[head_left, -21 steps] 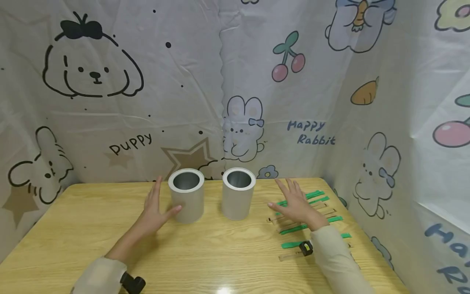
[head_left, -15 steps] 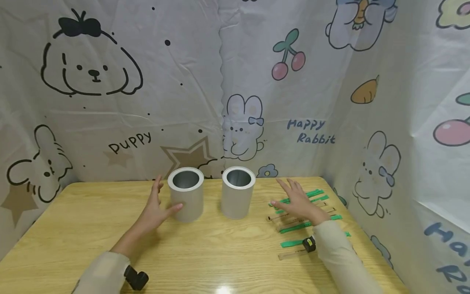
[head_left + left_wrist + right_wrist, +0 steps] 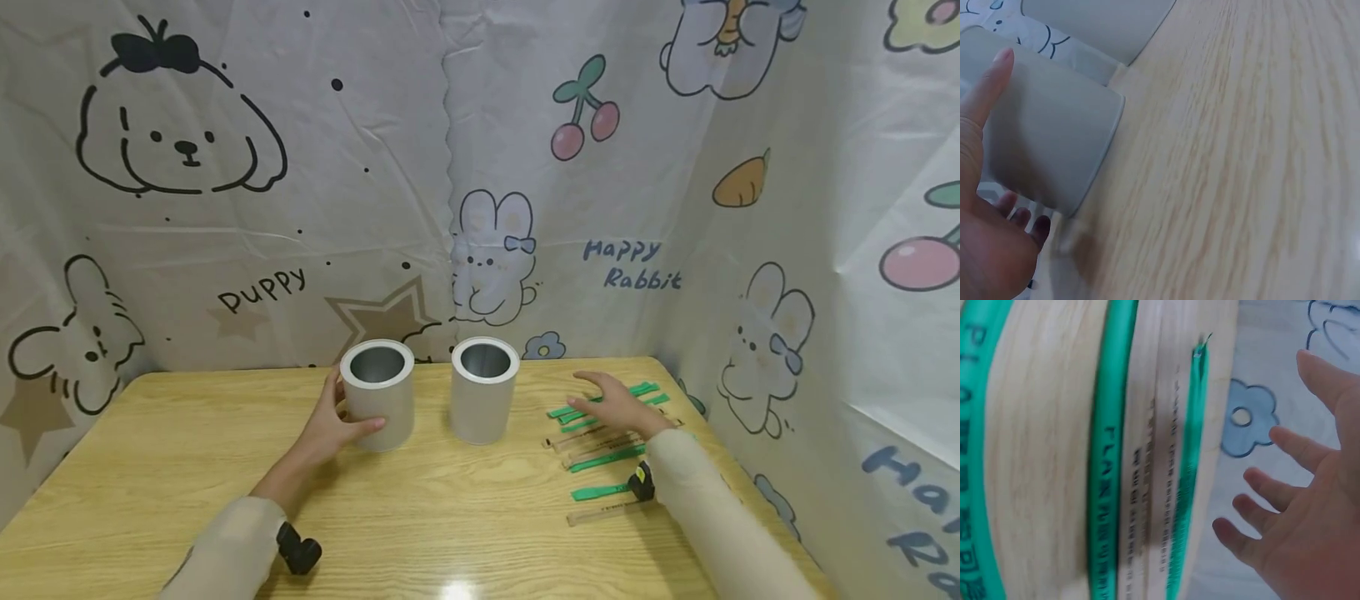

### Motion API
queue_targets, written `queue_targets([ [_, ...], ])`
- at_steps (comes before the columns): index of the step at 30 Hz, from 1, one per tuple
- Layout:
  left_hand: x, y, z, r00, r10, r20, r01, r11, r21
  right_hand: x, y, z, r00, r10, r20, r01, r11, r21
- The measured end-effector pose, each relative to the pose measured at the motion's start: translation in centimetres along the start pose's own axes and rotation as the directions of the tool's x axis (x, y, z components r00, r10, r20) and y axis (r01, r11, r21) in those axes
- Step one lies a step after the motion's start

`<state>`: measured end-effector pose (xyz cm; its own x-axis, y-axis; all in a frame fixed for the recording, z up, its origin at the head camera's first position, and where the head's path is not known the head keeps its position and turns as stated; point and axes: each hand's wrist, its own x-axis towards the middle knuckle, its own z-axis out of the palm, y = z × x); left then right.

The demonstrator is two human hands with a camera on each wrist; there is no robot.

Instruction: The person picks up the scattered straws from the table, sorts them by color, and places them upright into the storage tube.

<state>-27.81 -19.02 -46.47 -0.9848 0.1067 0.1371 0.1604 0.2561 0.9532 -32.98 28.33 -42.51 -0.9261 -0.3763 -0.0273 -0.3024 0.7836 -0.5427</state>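
My left hand [image 3: 330,429] is at the left of two light-grey canisters with white rims. Its thumb lies across the front of the left canister [image 3: 386,421]; the fingers reach around its far left side. In the left wrist view that canister [image 3: 1060,119] stands between the straight thumb and several bent fingers, whose tips show beside its wall. Over at the right, my right hand [image 3: 615,408] hovers above slim green and brown printed stick packets [image 3: 607,458], holding nothing. The right wrist view shows its fingers spread apart, beside a green packet [image 3: 1113,450].
The right canister [image 3: 483,408] stands upright a short gap from the left one. Both have open tops with grey insides. The wooden table [image 3: 420,517] ends at a printed cloth backdrop [image 3: 360,200] behind and at the right.
My left hand has moved right and closer around the left canister, its thumb now further across the front. My right hand has shifted slightly right and its fingers have drawn in. The canisters stay put.
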Motion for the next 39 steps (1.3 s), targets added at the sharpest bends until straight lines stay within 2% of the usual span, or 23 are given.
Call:
queue_targets([
  [6, 0.5, -0.3, 0.2, 0.999, -0.036, 0.009, 0.037, 0.999, -0.04, 0.7, 1.9, 0.0, 0.995, 0.086, 0.048, -0.09, 0.991, 0.099],
  [9, 0.7, -0.7, 0.3, 0.998, -0.05, 0.024, 0.051, 0.998, -0.047, 0.9, 2.3, -0.1, 0.994, 0.101, 0.053, -0.107, 0.985, 0.137],
  [11, 0.7, -1.1, 0.3, 0.999, -0.037, 0.037, 0.039, 0.998, -0.056, 1.0, 2.6, -0.1, 0.994, 0.097, 0.057, -0.105, 0.984, 0.147],
  [17, 0.7, -1.6, 0.8, 0.997, -0.001, 0.079, 0.005, 0.998, -0.059, 1.3, 3.2, -0.2, 0.996, 0.064, 0.062, -0.072, 0.989, 0.127],
  [27, 0.6, -1.5, 0.8, 0.992, -0.095, 0.078, 0.097, 0.995, -0.015, 2.5, 4.3, 0.7, 0.997, 0.068, 0.032, -0.071, 0.992, 0.1],
  [33, 0.4, -1.4, 0.8, 0.991, -0.113, 0.07, 0.113, 0.994, -0.002, 2.9, 3.6, 0.5, 0.997, 0.07, 0.031, -0.072, 0.995, 0.062],
  [39, 0.5, -1.2, 0.9, 0.989, -0.126, 0.082, 0.126, 0.992, -0.001, 3.1, 3.1, 0.2, 0.993, 0.102, 0.058, -0.105, 0.994, 0.039],
])
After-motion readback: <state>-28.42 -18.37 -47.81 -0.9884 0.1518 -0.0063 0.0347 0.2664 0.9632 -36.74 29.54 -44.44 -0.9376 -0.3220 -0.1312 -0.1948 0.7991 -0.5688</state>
